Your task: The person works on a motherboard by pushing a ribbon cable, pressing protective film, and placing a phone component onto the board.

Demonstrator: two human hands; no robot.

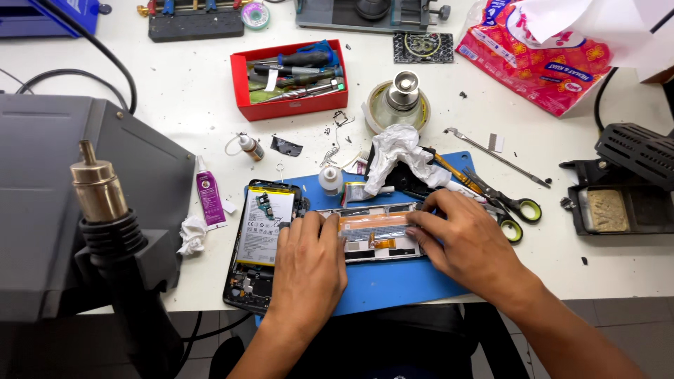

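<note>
Both hands press flat, fingers loose, on a glossy rectangular phone panel (377,235). The left hand (309,270) pins one end, the right hand (467,245) the other. An opened phone (263,238) lies just beside the left hand.

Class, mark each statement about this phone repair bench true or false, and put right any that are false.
1. Both hands rest on the phone frame on the blue mat. True.
2. The red box holds scissors. False: it holds screwdrivers; the scissors lie beside the right hand.
3. The opened phone with battery lies beside the left hand. True.
4. The purple tube stands upright. False: it lies flat.
</note>
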